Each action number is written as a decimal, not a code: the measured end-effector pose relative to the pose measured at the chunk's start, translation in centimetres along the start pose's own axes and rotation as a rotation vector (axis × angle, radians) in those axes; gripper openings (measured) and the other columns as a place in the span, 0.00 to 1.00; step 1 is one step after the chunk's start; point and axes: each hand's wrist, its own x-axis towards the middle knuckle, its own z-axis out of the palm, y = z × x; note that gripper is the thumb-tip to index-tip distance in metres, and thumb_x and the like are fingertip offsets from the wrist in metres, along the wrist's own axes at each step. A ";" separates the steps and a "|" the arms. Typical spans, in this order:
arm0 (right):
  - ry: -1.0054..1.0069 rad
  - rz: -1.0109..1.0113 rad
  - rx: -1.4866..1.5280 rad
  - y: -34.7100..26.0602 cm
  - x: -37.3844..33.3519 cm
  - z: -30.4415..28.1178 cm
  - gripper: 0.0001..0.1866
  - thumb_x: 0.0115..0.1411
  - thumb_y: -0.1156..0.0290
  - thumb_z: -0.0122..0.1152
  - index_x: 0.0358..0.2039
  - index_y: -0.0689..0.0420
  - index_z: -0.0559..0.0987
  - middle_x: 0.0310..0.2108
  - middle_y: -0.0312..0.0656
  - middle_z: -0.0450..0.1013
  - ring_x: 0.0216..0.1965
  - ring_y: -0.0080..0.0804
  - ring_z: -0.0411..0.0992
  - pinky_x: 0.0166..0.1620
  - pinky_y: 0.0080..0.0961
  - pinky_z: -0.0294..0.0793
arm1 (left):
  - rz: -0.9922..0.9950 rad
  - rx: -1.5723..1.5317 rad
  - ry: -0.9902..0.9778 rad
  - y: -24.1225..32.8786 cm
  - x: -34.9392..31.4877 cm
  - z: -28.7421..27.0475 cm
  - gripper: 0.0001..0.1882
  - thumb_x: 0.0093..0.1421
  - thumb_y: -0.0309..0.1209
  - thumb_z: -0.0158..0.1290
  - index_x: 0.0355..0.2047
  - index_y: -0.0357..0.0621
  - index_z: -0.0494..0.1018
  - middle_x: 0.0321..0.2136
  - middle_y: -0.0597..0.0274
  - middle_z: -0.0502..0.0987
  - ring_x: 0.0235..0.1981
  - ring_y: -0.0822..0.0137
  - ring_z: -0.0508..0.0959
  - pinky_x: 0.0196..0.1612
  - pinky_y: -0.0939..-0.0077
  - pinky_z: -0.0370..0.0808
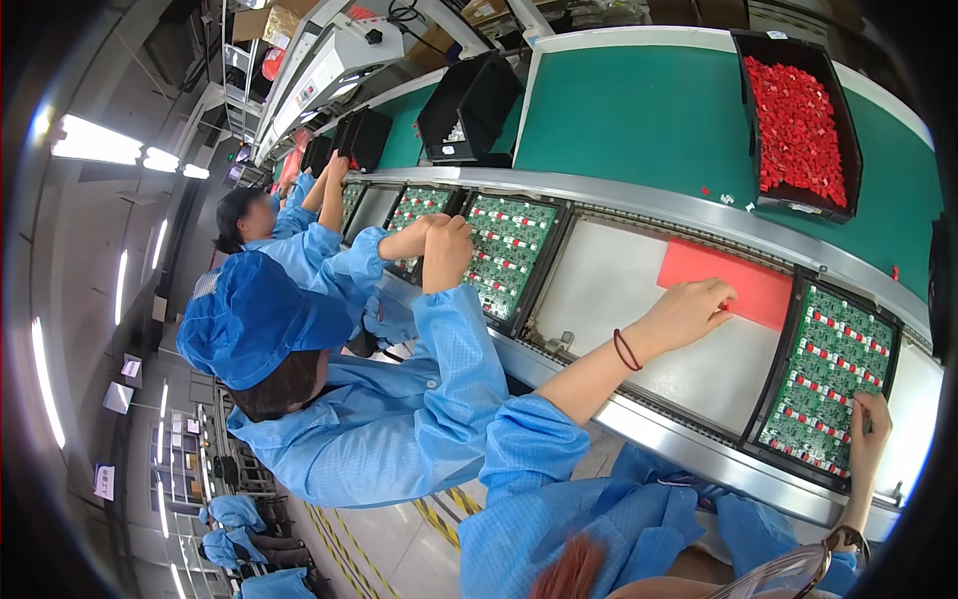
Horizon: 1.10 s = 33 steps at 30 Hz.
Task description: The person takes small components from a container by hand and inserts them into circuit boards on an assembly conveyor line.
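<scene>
My left hand (687, 317) hovers over the conveyor's pale bed beside a flat red sheet (763, 285). Its fingers are bent together; a bit of red shows at the tips, but I cannot tell it from the sheet behind. At the right edge of a green circuit board panel (820, 377) is my right hand (870, 427), with thumb and fingers closed together. Whatever it pinches is too small to make out. The panel lies in a black frame and carries rows of small red and white parts.
A black bin (798, 135) of small red parts stands on the green bench (629, 110) beyond the metal rail. Loose red and white pieces lie near it. To my left, a co-worker in a blue cap (264, 314) has both hands over another board panel (509, 245). More black bins (469, 110) stand farther left.
</scene>
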 end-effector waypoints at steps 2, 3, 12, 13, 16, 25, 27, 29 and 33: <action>-0.003 0.004 -0.002 -0.1 0.0 0.1 0.02 0.54 0.80 0.49 0.28 0.64 0.71 0.22 0.38 0.62 0.23 0.24 0.61 0.27 0.18 0.59 | -0.009 0.014 -0.019 -0.2 0.0 -0.1 0.08 0.51 0.30 0.52 0.30 0.42 0.68 0.26 0.58 0.71 0.27 0.60 0.75 0.29 0.70 0.71; -0.005 0.004 -0.004 -0.1 0.0 0.2 0.02 0.54 0.80 0.49 0.28 0.64 0.71 0.22 0.38 0.62 0.23 0.24 0.61 0.27 0.18 0.59 | -0.016 0.028 -0.035 -0.2 0.0 -0.2 0.08 0.51 0.30 0.52 0.30 0.42 0.67 0.26 0.58 0.72 0.27 0.61 0.75 0.29 0.70 0.71; 0.022 -0.009 0.002 -0.5 0.2 1.0 0.03 0.51 0.82 0.51 0.28 0.64 0.72 0.20 0.38 0.61 0.21 0.23 0.59 0.25 0.17 0.58 | -0.044 0.061 -0.090 -0.2 -0.1 -0.8 0.08 0.50 0.31 0.52 0.27 0.42 0.67 0.26 0.59 0.71 0.28 0.59 0.73 0.30 0.67 0.70; 0.021 -0.007 0.000 -0.6 0.2 1.0 0.03 0.51 0.82 0.51 0.28 0.64 0.72 0.20 0.38 0.61 0.21 0.23 0.59 0.25 0.17 0.58 | -0.044 0.058 -0.091 -0.2 -0.1 -0.7 0.08 0.50 0.31 0.52 0.27 0.42 0.67 0.26 0.59 0.71 0.28 0.59 0.73 0.30 0.67 0.70; 0.022 -0.026 0.000 -0.7 0.3 1.0 0.03 0.51 0.83 0.51 0.28 0.64 0.72 0.21 0.38 0.61 0.21 0.23 0.59 0.25 0.17 0.58 | -0.041 0.040 -0.083 -0.4 -0.1 -0.7 0.07 0.50 0.30 0.52 0.27 0.42 0.67 0.26 0.59 0.71 0.28 0.58 0.73 0.30 0.67 0.70; -0.016 -0.038 -0.010 -1.3 0.3 1.0 0.04 0.51 0.83 0.51 0.28 0.64 0.72 0.21 0.39 0.62 0.21 0.23 0.60 0.26 0.17 0.59 | -0.043 0.074 -0.105 -0.4 -0.3 -1.3 0.07 0.49 0.30 0.51 0.26 0.41 0.67 0.25 0.59 0.71 0.27 0.58 0.73 0.30 0.67 0.70; -0.030 -0.037 -0.028 -1.5 0.3 1.0 0.04 0.51 0.83 0.51 0.28 0.64 0.72 0.21 0.39 0.62 0.21 0.23 0.60 0.26 0.17 0.60 | -0.048 0.047 -0.099 -0.5 -0.3 -1.4 0.06 0.49 0.30 0.51 0.25 0.41 0.68 0.25 0.59 0.71 0.27 0.58 0.73 0.30 0.67 0.70; -0.038 -0.041 -0.029 -1.3 0.3 0.9 0.04 0.51 0.83 0.51 0.28 0.64 0.72 0.21 0.39 0.62 0.21 0.23 0.60 0.26 0.17 0.60 | -0.050 0.054 -0.096 -0.4 -0.3 -1.5 0.06 0.49 0.30 0.51 0.25 0.41 0.68 0.25 0.59 0.71 0.27 0.58 0.73 0.30 0.67 0.70; -0.052 -0.012 -0.037 -1.9 0.3 0.9 0.03 0.51 0.82 0.50 0.28 0.64 0.72 0.21 0.39 0.62 0.22 0.24 0.61 0.26 0.18 0.60 | -0.035 0.092 -0.115 -0.8 -0.4 -1.3 0.07 0.52 0.32 0.51 0.27 0.42 0.70 0.25 0.60 0.72 0.25 0.60 0.73 0.28 0.69 0.70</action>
